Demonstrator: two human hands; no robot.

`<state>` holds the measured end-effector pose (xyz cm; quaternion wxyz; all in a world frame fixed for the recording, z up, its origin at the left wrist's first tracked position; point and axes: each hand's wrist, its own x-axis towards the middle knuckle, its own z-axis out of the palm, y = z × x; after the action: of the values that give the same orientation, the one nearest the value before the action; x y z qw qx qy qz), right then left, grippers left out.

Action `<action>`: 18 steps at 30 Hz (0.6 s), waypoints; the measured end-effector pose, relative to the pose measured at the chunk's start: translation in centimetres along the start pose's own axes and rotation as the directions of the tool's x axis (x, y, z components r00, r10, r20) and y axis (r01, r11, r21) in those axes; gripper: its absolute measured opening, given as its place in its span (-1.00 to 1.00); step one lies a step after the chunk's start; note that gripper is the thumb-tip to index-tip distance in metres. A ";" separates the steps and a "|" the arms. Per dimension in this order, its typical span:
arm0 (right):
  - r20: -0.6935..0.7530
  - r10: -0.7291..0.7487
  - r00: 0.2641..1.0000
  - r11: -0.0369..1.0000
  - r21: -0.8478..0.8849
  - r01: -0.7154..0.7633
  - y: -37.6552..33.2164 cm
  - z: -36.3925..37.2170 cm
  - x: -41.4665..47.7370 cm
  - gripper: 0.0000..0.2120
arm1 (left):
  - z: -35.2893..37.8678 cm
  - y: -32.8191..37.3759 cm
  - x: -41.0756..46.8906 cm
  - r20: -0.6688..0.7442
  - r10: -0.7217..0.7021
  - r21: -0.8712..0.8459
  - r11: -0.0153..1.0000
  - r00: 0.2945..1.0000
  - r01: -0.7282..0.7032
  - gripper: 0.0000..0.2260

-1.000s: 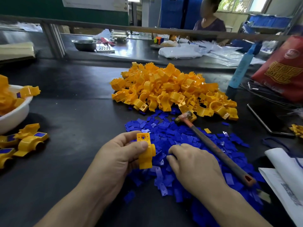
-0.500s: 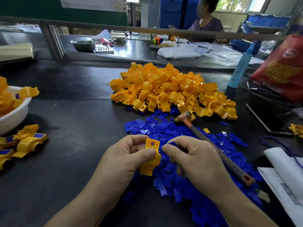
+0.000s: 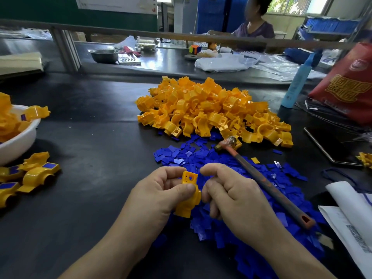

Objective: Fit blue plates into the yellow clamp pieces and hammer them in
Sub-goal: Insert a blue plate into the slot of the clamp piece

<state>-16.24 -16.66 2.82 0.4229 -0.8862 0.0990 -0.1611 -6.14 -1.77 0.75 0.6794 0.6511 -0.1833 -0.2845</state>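
Right now the left hand is gripping a yellow clamp piece between thumb and fingers, holding it upright over the near left edge of the blue plates. The right hand is hanging just right of it with fingers curled, and I cannot tell whether a plate is pinched there. A hammer is lying across the blue pile, its head pointing toward the far heap of yellow clamps.

I can read nothing for certain: the red bag carries gold seal-style characters and a round white logo (both too blurred to make out), and the white sheet's print is illegible.
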 end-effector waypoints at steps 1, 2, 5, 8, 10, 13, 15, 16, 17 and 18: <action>-0.011 -0.001 1.000 1.000 -0.011 0.001 0.0 0.1 0.0 -0.77 | 0.0 0.0 0.1 -0.004 -0.002 0.001 1.000 1.000 0.002 -0.48; -0.042 -0.015 0.999 0.997 -0.071 0.012 0.1 0.2 0.0 -0.79 | 0.0 -0.1 0.1 -0.012 -0.004 0.003 1.000 1.000 0.004 -0.51; -0.102 -0.101 0.990 0.898 -0.438 0.046 0.4 0.0 0.0 -0.69 | -0.3 -0.2 0.3 -0.058 0.008 0.011 1.000 0.998 -0.008 -0.67; -0.029 0.031 0.999 0.744 -0.666 -0.043 0.6 -0.1 0.0 -0.48 | -0.9 -0.2 0.5 -0.117 0.025 0.054 0.998 0.993 -0.018 -0.75; 0.047 0.106 0.993 0.684 -0.728 -0.038 0.6 0.3 0.0 -0.55 | -1.2 -0.2 0.7 -0.148 0.036 0.074 0.997 0.988 -0.025 -0.75; 0.076 0.092 0.993 0.697 -0.717 -0.010 0.4 0.7 0.3 -0.70 | -1.2 -0.1 0.9 -0.152 0.042 0.078 0.997 0.988 -0.030 -0.76; 0.051 0.079 0.996 0.713 -0.701 -0.021 0.6 0.7 0.4 -0.75 | -1.0 -0.2 0.8 -0.134 0.036 0.072 0.997 0.990 -0.027 -0.76; 0.041 0.077 0.996 0.720 -0.693 -0.027 0.7 0.7 0.3 -0.75 | -0.9 -0.2 0.7 -0.126 0.034 0.077 0.997 0.991 -0.024 -0.76; 0.032 0.070 0.997 0.724 -0.689 -0.029 0.9 0.7 0.3 -0.76 | -0.9 -0.3 0.7 -0.118 0.033 0.086 0.996 0.992 -0.023 -0.76; 0.019 0.054 0.998 0.726 -0.688 -0.026 1.0 0.7 0.2 -0.76 | -0.8 -0.3 0.7 -0.111 0.033 0.096 0.995 0.993 -0.022 -0.76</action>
<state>-15.81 -16.90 1.68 0.0704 -0.9803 0.1624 -0.0873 -5.16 -1.55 0.28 0.6608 0.6950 -0.1670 -0.2291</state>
